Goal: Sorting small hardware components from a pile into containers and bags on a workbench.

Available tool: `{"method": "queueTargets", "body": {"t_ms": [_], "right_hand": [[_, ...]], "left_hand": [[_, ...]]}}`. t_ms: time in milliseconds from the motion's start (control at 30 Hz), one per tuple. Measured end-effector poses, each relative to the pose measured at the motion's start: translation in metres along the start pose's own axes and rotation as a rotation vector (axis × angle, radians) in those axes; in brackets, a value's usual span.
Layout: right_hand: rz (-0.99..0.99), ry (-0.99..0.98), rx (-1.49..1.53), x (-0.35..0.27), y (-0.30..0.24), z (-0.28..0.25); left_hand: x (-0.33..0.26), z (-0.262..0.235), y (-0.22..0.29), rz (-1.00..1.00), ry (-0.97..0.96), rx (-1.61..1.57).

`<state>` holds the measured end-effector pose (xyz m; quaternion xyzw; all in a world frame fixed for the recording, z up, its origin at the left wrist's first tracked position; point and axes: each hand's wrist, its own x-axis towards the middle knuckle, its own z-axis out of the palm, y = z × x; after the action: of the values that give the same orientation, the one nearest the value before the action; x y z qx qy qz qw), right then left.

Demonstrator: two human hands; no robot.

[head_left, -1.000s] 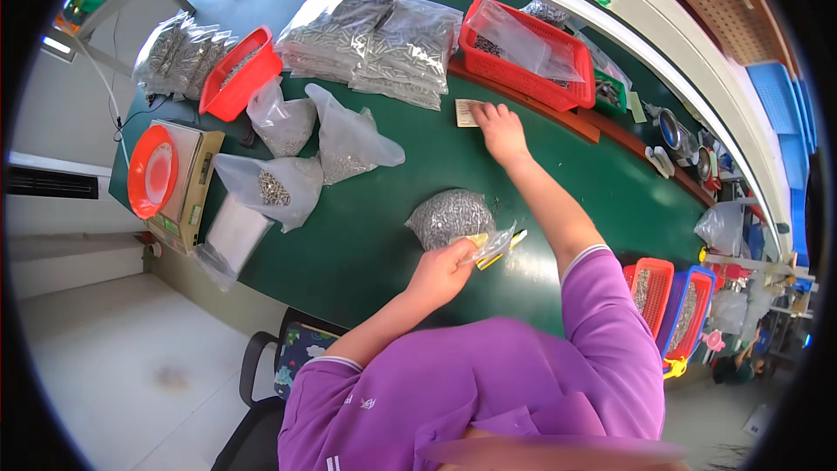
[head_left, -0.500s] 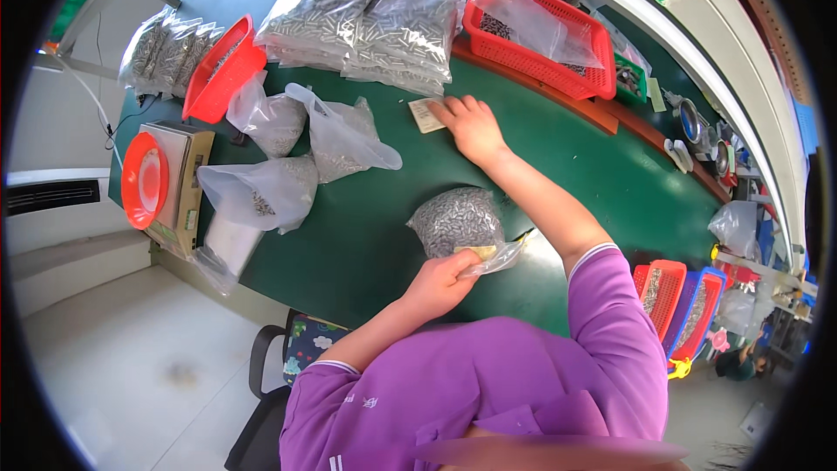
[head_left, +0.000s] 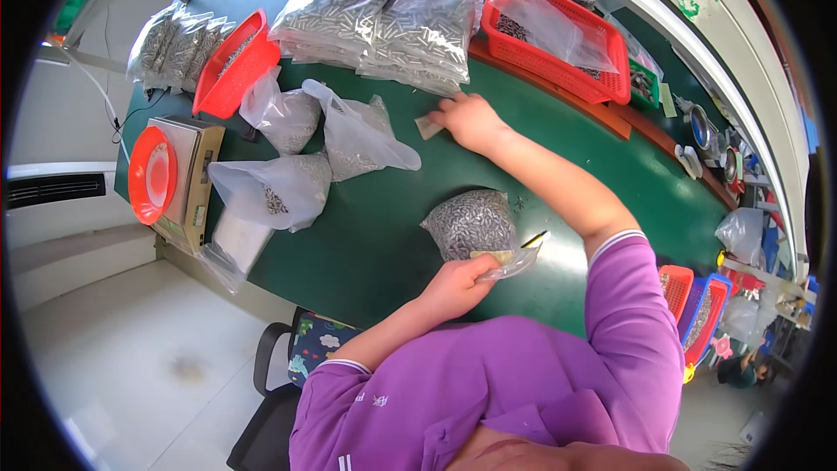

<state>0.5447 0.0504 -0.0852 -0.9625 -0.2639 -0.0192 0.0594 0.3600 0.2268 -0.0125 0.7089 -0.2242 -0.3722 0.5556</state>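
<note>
Your right hand (head_left: pixel 471 124) has slid the small card (head_left: pixel 428 127) leftward, so it lies now below the stacked bags (head_left: pixel 384 30), upper centre; whether fingers pinch or only press, I cannot tell. Your left hand (head_left: pixel 455 287) grasps the filled bag (head_left: pixel 473 220) by its mouth, near centre.

At upper centre, my right hand (head_left: pixel 472 125) hides part of a pale slip (head_left: pixel 427 128) too blurred to read. Below centre, my left hand (head_left: pixel 457 287) covers some of the bag's neck (head_left: pixel 516 263). Lower right, a distant person (head_left: pixel 739 372) looks small and indistinct.
</note>
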Motion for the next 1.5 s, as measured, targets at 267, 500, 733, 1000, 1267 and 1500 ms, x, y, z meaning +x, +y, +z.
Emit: {"method": "queueTargets", "body": {"t_ms": [267, 500, 733, 1000, 1267, 1500], "right_hand": [[0.061, 0.173, -0.019, 0.000, -0.019, -0.012], [0.047, 0.061, -0.156, 0.038, -0.021, 0.027], [-0.183, -0.020, -0.005, -0.038, -0.002, 0.004], [-0.173, 0.062, 0.000, -0.101, 0.014, 0.000], [-0.039, 0.062, 0.036, -0.145, 0.047, -0.013], [0.115, 0.104, 0.066, -0.171, 0.046, -0.015]], "left_hand": [[0.004, 0.003, 0.008, -0.037, 0.042, 0.008], [0.006, 0.001, 0.009, 0.017, 0.017, 0.039], [0.016, -0.018, 0.019, -0.091, 0.093, 0.017], [0.034, -0.041, 0.036, -0.015, 0.176, -0.086], [0.055, -0.063, 0.087, -0.046, 0.196, -0.273], [0.080, -0.088, 0.101, 0.011, 0.287, -0.100]]}}
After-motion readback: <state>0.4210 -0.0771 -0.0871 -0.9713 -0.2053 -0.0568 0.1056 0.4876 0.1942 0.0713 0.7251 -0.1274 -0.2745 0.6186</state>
